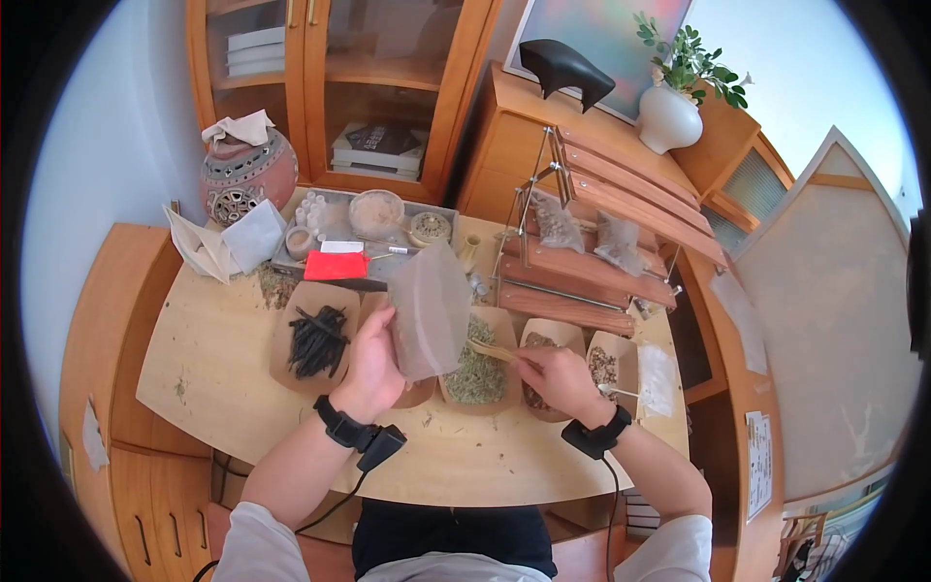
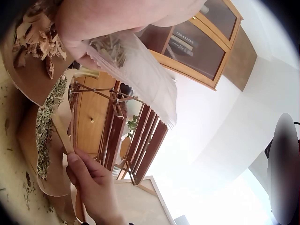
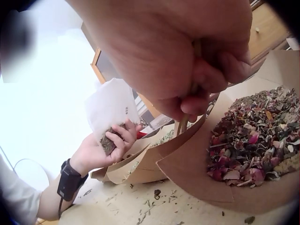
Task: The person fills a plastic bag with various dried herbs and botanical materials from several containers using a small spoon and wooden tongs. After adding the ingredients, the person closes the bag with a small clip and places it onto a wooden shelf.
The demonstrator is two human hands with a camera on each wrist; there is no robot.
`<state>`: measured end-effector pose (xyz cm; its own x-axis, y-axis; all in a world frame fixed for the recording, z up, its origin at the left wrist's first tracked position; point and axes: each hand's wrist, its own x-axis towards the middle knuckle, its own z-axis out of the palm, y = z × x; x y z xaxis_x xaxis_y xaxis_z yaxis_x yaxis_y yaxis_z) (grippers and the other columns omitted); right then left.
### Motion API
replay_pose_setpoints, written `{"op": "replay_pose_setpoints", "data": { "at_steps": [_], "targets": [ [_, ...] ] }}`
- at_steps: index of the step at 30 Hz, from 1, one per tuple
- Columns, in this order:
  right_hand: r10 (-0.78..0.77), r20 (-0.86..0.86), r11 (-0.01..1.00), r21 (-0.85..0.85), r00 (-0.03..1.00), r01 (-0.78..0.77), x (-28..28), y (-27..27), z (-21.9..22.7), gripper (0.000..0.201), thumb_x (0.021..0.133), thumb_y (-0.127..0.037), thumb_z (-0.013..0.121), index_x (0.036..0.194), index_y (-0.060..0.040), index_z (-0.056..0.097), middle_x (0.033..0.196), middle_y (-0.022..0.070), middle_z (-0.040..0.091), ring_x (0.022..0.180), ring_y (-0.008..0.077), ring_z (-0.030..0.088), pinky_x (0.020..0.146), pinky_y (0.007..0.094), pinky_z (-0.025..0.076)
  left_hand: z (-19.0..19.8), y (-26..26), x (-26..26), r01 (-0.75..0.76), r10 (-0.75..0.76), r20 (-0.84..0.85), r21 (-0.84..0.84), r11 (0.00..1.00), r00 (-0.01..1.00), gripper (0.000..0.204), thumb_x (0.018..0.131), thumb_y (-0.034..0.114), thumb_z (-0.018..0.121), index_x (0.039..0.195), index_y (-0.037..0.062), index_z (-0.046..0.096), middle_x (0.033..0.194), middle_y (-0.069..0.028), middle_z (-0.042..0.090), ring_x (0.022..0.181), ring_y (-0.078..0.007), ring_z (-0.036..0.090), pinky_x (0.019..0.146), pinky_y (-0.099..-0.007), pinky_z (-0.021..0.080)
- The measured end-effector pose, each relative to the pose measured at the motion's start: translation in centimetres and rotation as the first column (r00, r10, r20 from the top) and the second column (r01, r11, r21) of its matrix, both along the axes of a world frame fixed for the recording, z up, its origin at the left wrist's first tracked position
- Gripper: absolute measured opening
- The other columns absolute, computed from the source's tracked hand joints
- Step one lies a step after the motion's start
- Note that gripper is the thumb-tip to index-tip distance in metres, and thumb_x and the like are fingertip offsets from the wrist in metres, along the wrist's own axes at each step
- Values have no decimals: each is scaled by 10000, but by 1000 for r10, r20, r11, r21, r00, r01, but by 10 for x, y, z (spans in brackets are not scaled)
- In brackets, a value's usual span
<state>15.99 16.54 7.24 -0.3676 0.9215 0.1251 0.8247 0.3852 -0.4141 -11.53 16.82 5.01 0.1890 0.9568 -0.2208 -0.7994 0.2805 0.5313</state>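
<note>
In the head view my left hand [image 1: 373,364] holds up a translucent white sachet [image 1: 429,310]. Dried plant bits [image 2: 110,49] show inside its lower end in the left wrist view. My right hand [image 1: 561,378] pinches a flat, light wooden utensil [image 2: 62,133] between thumb and fingers. Its far end reaches into the green dried herbs [image 1: 475,376] in a paper tray [image 2: 54,187]. Beside the right hand stands another tray [image 3: 187,168] of mixed petals and leaves [image 3: 258,136]. Brown curled shavings [image 2: 40,40] fill a tray under the left hand.
Black sticks [image 1: 316,341] lie in a tray at left. Behind it stands a grey tray [image 1: 281,260] with bowls, small bottles and a red pouch [image 1: 337,265]. A wooden slatted rack [image 1: 582,281] holds bagged items at back right. A patterned jar [image 1: 247,175] stands at back left.
</note>
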Motion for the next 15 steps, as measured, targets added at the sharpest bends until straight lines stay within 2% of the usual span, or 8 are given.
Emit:
{"op": "replay_pose_setpoints", "data": {
  "at_steps": [3,9,12,15],
  "targets": [
    [-80,-89,987,-146,993,66,3,1,4,279,925,-280,675,1082,-58,736,941,176,721,827,339,698,745,396,558,-1,1,0,11,-10,-6,6,1000,1000,488,1056,350,361,1445,63,422,1384,-83,560,1276,-237,544,1094,-435,416],
    [-170,-279,931,-360,945,61,14,2,7,304,932,-289,687,1096,-36,727,929,202,721,823,335,705,752,373,552,-2,0,-1,17,-17,15,1,1000,1000,487,1053,346,363,1442,59,422,1384,-89,560,1283,-234,538,1096,-431,413],
    [-203,-169,923,-363,965,130,18,-1,16,312,928,-304,688,1080,-35,734,903,210,720,820,333,712,753,388,552,-3,-1,-2,19,-19,17,-4,1000,1000,484,1051,343,364,1438,59,424,1388,-89,557,1278,-236,541,1096,-428,411],
    [-252,-23,930,-283,968,235,12,-5,39,334,927,-336,684,1073,-41,743,893,224,718,825,322,725,765,406,553,-9,1,-2,13,-14,26,10,1000,1000,483,1049,342,368,1437,59,421,1396,-90,550,1275,-241,542,1097,-426,408]
  ]
}}
